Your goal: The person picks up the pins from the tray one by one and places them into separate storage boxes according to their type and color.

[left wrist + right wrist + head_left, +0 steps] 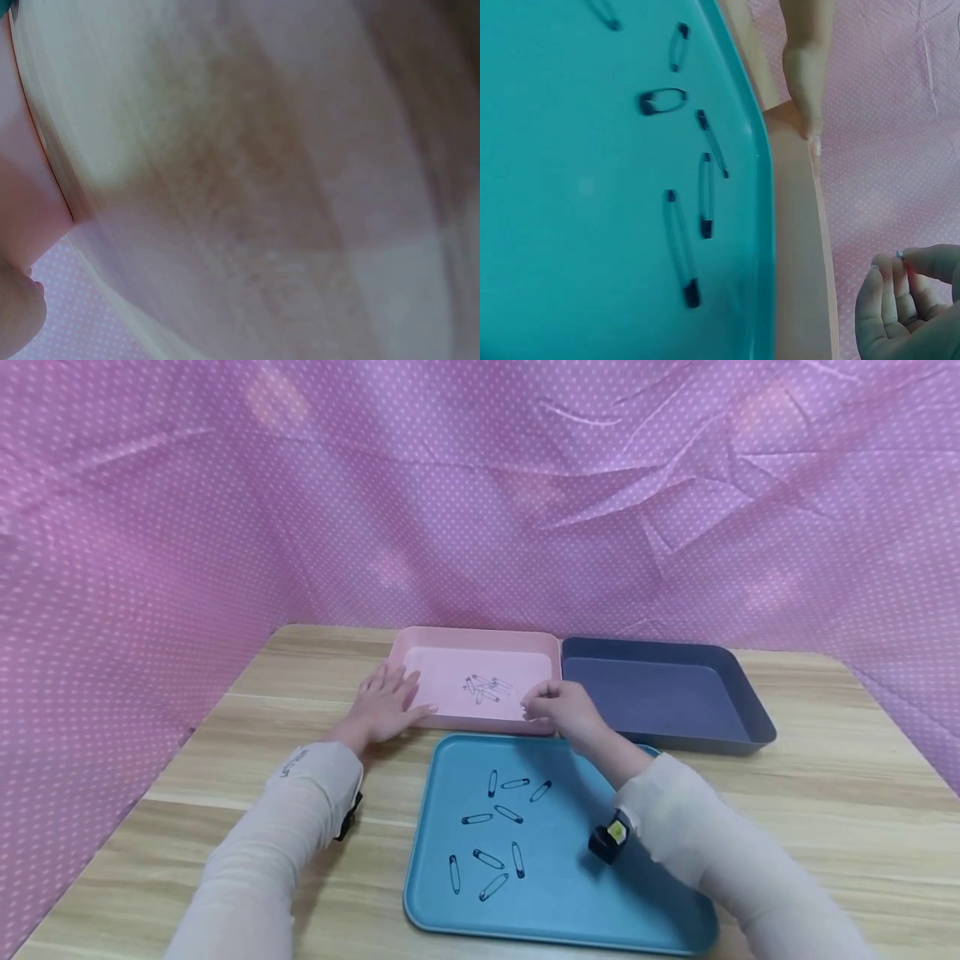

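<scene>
While the head view looks down, blue tray (555,893): it lies on the table (840,827), just before the pink tray (480,638), with nine safety pins (508,814) toward its left edge.
Pink tray: it sits by the table's far edge, holding a little heap of pins (487,687), with the dark tray (652,693) at its right.
Left hand (386,702): fingers spread, lying on the near left corner of the pink tray, grip loose.
Right hand (566,710): fingers bent, over the pink tray's near right corner.
Left wrist view: blurry wood; too little hand to tell its grip.
Right wrist view: finger and thumb pinch a shiny bit (900,255), maybe a pin's end.
Pins: likely light, stiff, slippery and pokey; best picked up by the dark end.
</scene>
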Tool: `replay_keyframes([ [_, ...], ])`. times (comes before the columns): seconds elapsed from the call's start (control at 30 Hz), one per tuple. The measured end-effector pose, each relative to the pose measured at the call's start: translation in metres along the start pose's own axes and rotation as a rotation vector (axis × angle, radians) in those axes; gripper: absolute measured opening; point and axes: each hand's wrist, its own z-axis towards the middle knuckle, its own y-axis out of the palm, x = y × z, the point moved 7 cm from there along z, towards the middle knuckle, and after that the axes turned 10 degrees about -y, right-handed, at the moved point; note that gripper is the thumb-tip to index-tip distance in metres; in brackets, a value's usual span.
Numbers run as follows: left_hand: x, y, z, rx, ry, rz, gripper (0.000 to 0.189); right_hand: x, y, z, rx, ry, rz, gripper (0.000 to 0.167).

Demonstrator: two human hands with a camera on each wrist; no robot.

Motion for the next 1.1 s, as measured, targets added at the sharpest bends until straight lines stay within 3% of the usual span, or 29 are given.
replay_keyframes([
  [0.43, 0.0, -0.001, -0.001, -0.004, -0.01, -0.003, 0.08, 0.009, 0.021, 0.048, 0.055, 0.097, 0.051, 0.014],
  [0.73, 0.0, -0.001, 0.0, -0.004, -0.007, 0.001, 0.082, 0.023, 0.032, 0.075, 0.088, 0.126, -0.047, 0.015],
  [1.0, 0.0, 0.0, 0.001, -0.007, -0.004, 0.012, 0.082, 0.029, 0.036, 0.087, 0.164, 0.155, -0.101, 0.004],
  [1.1, 0.0, 0.001, 0.001, -0.009, -0.002, 0.016, 0.082, 0.033, 0.038, 0.09, 0.192, 0.197, -0.146, 0.007],
])
